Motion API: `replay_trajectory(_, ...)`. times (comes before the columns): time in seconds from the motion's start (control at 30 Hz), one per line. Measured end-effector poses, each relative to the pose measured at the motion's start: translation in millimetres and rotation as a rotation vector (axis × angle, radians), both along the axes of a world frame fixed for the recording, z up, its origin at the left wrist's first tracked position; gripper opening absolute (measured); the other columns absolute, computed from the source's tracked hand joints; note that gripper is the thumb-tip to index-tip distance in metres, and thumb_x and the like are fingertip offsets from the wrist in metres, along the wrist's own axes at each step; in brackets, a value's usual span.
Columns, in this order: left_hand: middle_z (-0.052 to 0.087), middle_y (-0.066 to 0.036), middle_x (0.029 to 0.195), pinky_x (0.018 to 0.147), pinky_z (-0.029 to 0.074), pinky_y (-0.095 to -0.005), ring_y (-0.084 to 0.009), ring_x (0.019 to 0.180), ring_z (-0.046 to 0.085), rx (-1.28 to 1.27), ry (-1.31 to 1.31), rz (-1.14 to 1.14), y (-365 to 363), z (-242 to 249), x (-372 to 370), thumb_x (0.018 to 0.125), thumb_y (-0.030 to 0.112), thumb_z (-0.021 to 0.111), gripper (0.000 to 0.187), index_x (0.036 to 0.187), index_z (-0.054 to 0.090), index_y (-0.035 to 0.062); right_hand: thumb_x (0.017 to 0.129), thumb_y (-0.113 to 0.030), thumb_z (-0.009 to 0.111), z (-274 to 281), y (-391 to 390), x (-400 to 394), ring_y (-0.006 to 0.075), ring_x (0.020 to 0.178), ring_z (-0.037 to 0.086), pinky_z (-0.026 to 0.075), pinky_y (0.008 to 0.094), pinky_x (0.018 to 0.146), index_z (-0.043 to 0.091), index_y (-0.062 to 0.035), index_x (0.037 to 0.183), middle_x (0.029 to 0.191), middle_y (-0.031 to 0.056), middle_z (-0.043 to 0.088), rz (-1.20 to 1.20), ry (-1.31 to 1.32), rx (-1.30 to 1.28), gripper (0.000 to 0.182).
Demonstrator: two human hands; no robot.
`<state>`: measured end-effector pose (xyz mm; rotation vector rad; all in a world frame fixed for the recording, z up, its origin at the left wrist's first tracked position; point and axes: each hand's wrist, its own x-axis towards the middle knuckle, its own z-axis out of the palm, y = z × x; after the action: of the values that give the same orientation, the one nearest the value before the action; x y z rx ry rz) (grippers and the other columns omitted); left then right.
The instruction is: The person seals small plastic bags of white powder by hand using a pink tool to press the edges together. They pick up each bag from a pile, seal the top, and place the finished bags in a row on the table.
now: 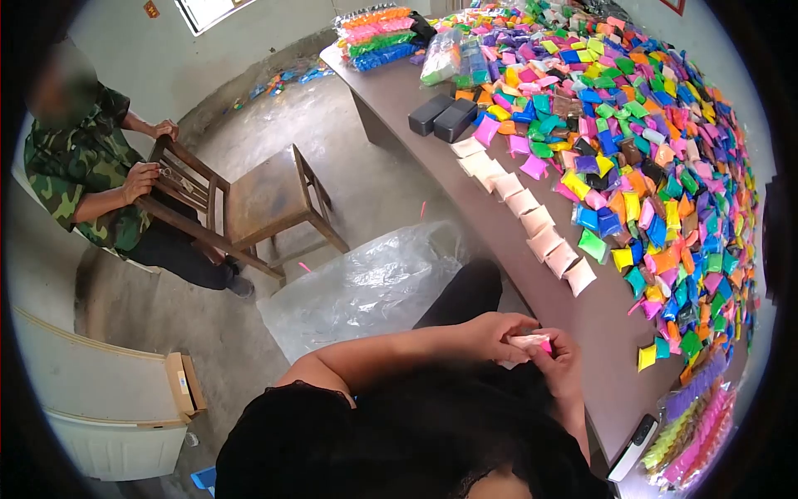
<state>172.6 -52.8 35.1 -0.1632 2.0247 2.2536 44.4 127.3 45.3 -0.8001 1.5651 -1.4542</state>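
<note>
Between my two hands, over the table's near edge, is a small pale pink packet (pixel 527 340) with a bright pink bit at one end. My left hand (pixel 495 334) closes its fingers around one side of it. My right hand (pixel 562 359) pinches the other end with thumb and fingers, right at the bright pink bit. Beyond my hands, a line of pale pink packets (pixel 536 220) lies along the brown table (pixel 611 353). To their right spreads a large heap of small, many-coloured plastic packets (pixel 632 158).
Two black boxes (pixel 440 116) and stacked colourful bundles (pixel 378 37) sit at the far end. A phone (pixel 633 447) and bagged strips (pixel 690 424) lie near my right arm. Clear plastic sheeting (pixel 366 287) covers some floor. Someone in camouflage (pixel 100 175) holds a wooden chair (pixel 270 195).
</note>
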Motion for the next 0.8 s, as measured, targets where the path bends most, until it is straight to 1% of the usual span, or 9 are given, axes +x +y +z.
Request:
replay_trajectory(0.2,0.068,-0.007,0.113,0.086,0.052,-0.0286,-0.0126,0.095,0.066,-0.042,0.053,-0.083,-3,-5,-17,0.095,0.025,0.069,0.053,0.143,0.054,0.0057,0.092,-0.009,0.073,-17,13,-17,0.0124,0.092,0.063,0.05,0.027,0.086,0.066,0.0002,0.115,0.099,0.005,0.07,-0.114,-0.034,-0.037,0.026)
replay_trajectory(0.27,0.069,-0.008,0.117,0.091,0.05,-0.0286,-0.0155,0.102,0.067,-0.087,-0.02,-0.137,10,-8,-29,0.097,0.023,0.066,0.052,0.145,0.051,0.0078,0.093,-0.011,0.073,-29,22,-20,0.0095,0.084,0.06,0.048,0.0246,0.079,0.066,-0.0015,0.118,0.095,0.0014,0.068,-0.128,0.279,-0.084,0.028)
replay_trajectory(0.33,0.071,-0.012,0.105,0.08,0.052,-0.0332,-0.0245,0.095,0.07,-0.24,0.346,-0.007,24,-21,-46,0.097,0.024,0.064,0.044,0.137,0.057,0.0084,0.094,-0.013,0.071,-21,30,-25,0.0115,0.085,0.062,0.05,0.0257,0.079,0.067,-0.0009,0.114,0.097,0.0043,0.069,-0.239,0.378,-0.065,0.024)
replay_trajectory(0.37,0.069,-0.016,0.107,0.087,0.051,-0.0376,-0.0338,0.103,0.068,-0.309,0.4,-0.004,25,-12,-54,0.096,0.02,0.064,0.041,0.135,0.057,0.0102,0.095,-0.014,0.07,-19,38,-30,0.0136,0.086,0.063,0.051,0.0269,0.079,0.068,-0.0004,0.11,0.099,0.0072,0.069,-0.338,0.486,-0.035,0.021)
replay_trajectory(0.43,0.068,-0.014,0.111,0.089,0.051,-0.0381,-0.0327,0.105,0.067,-0.499,0.466,0.07,29,6,-77,0.094,0.018,0.064,0.041,0.134,0.058,0.0095,0.1,-0.021,0.063,-51,77,-76,0.0102,0.077,0.059,0.048,0.0229,0.069,0.066,-0.0027,0.113,0.094,0.0046,0.066,-0.562,0.714,0.18,0.022)
replay_trajectory(0.5,0.063,-0.012,0.125,0.098,0.049,-0.04,-0.0311,0.116,0.063,-0.843,0.649,0.175,31,7,-102,0.09,0.013,0.064,0.044,0.133,0.057,0.0076,0.103,-0.024,0.057,-11,78,-79,0.0059,0.067,0.051,0.04,0.0194,0.06,0.064,-0.0045,0.113,0.088,0.0018,0.061,-0.731,0.302,0.143,0.023)
replay_trajectory(0.57,0.053,-0.012,0.144,0.109,0.043,-0.0413,-0.0289,0.135,0.05,-1.119,0.864,0.216,35,-9,-120,0.085,0.01,0.063,0.052,0.136,0.055,0.0052,0.103,-0.021,0.057,-30,98,-97,0.0038,0.065,0.047,0.037,0.0183,0.058,0.063,-0.0056,0.113,0.085,0.001,0.059,-0.789,0.252,0.122,0.02)
replay_trajectory(0.67,0.036,-0.019,0.156,0.12,0.025,-0.0453,-0.0327,0.147,0.033,-1.341,0.631,0.054,56,-34,-103,0.09,0.036,0.065,0.074,0.149,0.04,-0.0006,0.101,-0.016,0.059,-59,118,-90,0.0037,0.065,0.047,0.036,0.0187,0.059,0.063,-0.0057,0.11,0.084,0.0009,0.058,-0.844,0.24,0.078,0.015)
replay_trajectory(0.8,0.03,-0.02,0.16,0.121,0.023,-0.0476,-0.035,0.148,0.029,-1.239,0.58,0.013,58,-36,-104,0.087,0.048,0.068,0.09,0.152,0.033,-0.0029,0.096,-0.009,0.064,-62,105,-84,0.0118,0.074,0.057,0.046,0.0257,0.069,0.065,-0.002,0.101,0.087,0.0022,0.062,-0.825,0.567,0.224,0.009)
